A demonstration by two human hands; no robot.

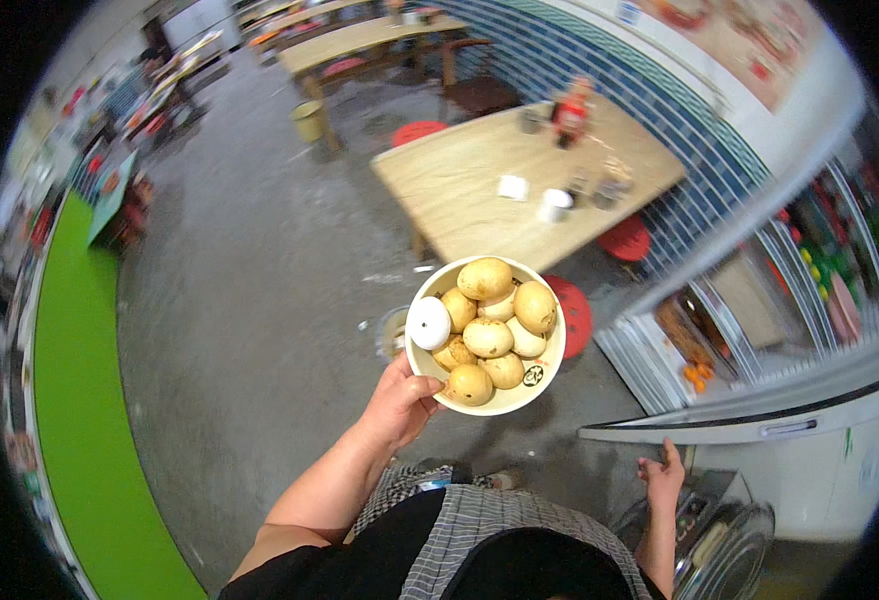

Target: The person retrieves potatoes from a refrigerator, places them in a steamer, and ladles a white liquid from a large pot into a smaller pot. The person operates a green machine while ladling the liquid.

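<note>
My left hand (400,399) grips the lower left rim of a cream bowl (501,405), thumb over the edge. Piled in the bowl are several brown-stained eggs (487,337), or egg-shaped food like them. A smooth white egg-shaped piece (429,323) with a small dark dot leans at the bowl's left side. Holding nothing, my right hand (663,474) has its fingers apart beside the edge of a white refrigerator door (792,442). Whether a fingertip touches the door, I cannot tell. The door stands ajar, with orange fruit (698,375) and other food visible on the shelves inside.
Ahead is a wooden table (454,202) with a red-labelled bottle (572,116), cups and a napkin pack. Red stools (570,319) stand around it. A waste bin (394,334) is partly behind the bowl. A green-topped counter (86,405) runs along the left; metal equipment (717,525) sits at lower right.
</note>
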